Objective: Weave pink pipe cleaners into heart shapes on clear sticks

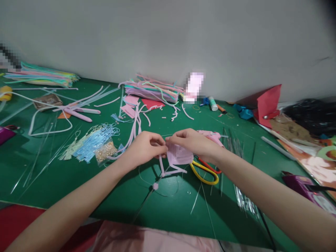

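My left hand (145,148) pinches a lilac pipe cleaner (161,162) near the middle of the table. Close against it, my right hand (193,141) grips the top of a lilac panel of rows of pipe cleaner (180,154), its fingers partly covering it. Below the hands, the pipe cleaner bends in a zigzag, and a small lilac ball (155,186) sits on a thin wire. Yellow- and red-handled scissors (204,176) lie under my right wrist. Behind that wrist is a pink glue gun (211,136), partly hidden.
Bundles of coloured pipe cleaners (152,91) lie along the wall, another bundle (42,75) at far left. Blue tassels (90,141) and a bag of gold beads (105,152) are left of my hands. Clear sticks (244,196) and a purple device (306,187) with a cable lie right.
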`<state>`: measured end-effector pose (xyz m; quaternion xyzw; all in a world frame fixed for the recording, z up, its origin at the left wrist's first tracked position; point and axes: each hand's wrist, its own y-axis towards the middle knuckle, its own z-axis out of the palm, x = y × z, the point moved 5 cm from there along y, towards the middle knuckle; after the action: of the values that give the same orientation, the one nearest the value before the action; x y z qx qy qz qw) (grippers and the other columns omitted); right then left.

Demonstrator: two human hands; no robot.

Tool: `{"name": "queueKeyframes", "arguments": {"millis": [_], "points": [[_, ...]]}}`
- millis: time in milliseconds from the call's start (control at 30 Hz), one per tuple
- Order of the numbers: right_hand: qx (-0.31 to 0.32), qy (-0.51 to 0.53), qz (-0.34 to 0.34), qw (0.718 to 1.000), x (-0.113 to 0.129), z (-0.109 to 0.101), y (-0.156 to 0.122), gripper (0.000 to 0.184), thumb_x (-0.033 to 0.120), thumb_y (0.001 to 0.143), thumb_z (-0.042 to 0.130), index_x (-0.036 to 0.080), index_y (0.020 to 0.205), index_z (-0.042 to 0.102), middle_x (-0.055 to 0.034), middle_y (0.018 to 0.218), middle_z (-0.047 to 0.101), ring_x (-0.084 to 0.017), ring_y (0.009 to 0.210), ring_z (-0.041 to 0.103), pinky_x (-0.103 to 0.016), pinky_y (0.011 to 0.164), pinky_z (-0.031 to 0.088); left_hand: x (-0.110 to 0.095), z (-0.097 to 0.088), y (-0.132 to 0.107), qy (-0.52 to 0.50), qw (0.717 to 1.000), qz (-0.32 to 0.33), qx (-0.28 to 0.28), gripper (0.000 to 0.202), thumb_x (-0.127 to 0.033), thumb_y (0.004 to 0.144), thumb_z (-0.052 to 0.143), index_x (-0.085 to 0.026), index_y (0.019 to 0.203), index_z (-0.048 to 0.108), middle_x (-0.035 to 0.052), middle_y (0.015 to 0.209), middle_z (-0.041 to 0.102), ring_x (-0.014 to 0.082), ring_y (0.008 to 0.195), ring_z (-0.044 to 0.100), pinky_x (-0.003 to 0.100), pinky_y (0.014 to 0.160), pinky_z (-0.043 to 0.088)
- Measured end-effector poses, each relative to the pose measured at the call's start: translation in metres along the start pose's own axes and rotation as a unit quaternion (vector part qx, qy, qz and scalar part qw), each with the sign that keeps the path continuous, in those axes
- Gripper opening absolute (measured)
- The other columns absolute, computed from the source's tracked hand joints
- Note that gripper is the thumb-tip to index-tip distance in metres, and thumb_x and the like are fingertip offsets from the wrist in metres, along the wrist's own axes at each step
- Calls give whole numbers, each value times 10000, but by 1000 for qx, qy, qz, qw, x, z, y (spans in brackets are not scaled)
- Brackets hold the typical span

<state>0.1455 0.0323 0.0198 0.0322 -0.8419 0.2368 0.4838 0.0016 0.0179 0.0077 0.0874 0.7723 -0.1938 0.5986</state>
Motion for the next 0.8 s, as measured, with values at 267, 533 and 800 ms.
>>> {"name": "queueKeyframes", "arguments": {"millis": [267,533,800], "points": [[14,27,2,1000,2,3,2,232,389,707,646,176,612,646,20,593,508,-96,555,384,-260,505,270,6,-2,1,-74,997,-37,8,27,-152,703,672,-145,678,673,33,618,705,142,617,680,225,601,554],[27,48,3,998,3,5,4,178,346,685,685,178,626,674,9,615,576,-102,569,435,-263,529,316,11,-5,2,-117,991,-70,13,60,-168,687,719,-128,667,679,46,625,700,137,604,676,233,602,560],[34,13,-48,998,11,3,3,171,331,721,653,168,679,684,-5,646,590,-110,588,450,-266,546,338,12,-4,2,-143,985,-101,13,153,-224,627,794,-120,658,686,49,626,693,143,600,668,273,633,564]]}}
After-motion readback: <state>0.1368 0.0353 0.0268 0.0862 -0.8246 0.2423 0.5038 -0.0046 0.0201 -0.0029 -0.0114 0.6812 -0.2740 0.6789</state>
